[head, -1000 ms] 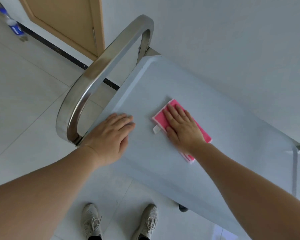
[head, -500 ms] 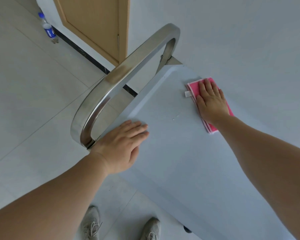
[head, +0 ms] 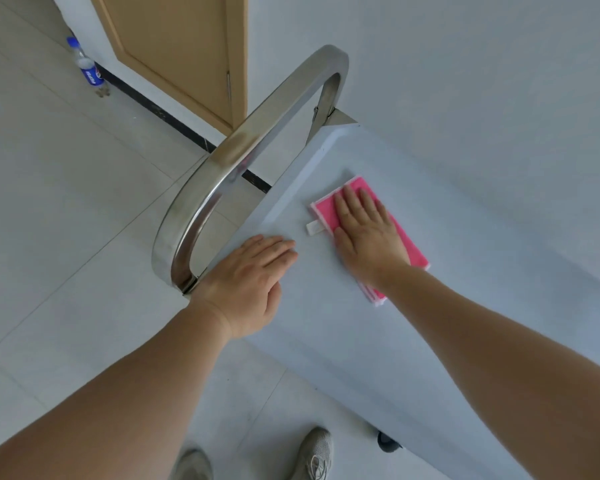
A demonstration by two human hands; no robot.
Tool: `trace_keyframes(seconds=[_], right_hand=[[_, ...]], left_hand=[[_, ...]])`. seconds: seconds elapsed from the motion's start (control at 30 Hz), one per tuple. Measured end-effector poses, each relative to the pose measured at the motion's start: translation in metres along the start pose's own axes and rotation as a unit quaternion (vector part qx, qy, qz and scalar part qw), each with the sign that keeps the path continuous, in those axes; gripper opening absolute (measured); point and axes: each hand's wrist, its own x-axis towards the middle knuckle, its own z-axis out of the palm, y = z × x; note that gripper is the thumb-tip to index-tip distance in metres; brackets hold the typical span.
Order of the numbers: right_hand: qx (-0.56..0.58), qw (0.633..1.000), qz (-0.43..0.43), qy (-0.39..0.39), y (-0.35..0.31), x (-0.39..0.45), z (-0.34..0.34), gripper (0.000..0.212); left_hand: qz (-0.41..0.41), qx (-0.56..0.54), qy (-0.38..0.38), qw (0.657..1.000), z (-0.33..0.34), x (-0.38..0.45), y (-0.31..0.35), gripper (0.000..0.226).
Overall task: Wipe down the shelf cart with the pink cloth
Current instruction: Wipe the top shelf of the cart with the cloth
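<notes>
- The pink cloth lies folded flat on the shelf cart's top shelf, now back near the handle end after sitting out at the far corner half a second ago.
- My right hand presses it down, fingers straight and together, pointing to 11 o'clock.
- My left hand rests flat at the cloth's 8 o'clock, fingers relaxed, holding nothing and steadying the cart.
- The steel handle arcs at 10 o'clock.
- I judge another pass finished; the shelf's right stretch looks unwiped.
</notes>
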Motion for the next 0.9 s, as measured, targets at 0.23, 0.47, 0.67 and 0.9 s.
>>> trace_keyframes(seconds=[0.23,0.47,0.67,0.9], right_hand=[[0.023,1.0,0.019,-0.007,-0.037,-0.039,0.01,0.056],[0.004,1.0,0.0,0.004,-0.025,-0.029,0.005,0.061],[0.007,1.0,0.027,0.008,0.007,0.011,-0.004,0.06],[0.01,0.999,0.035,0.028,0.037,0.056,-0.012,0.06]], left_hand=[[0.008,0.001,0.0,1.0,0.005,-0.001,-0.003,0.052],[0.016,0.002,-0.01,1.0,0.009,0.002,-0.008,0.055],[0.006,-0.02,-0.015,1.0,0.009,0.003,-0.009,0.055],[0.004,-0.023,-0.002,1.0,0.007,-0.001,-0.006,0.069]])
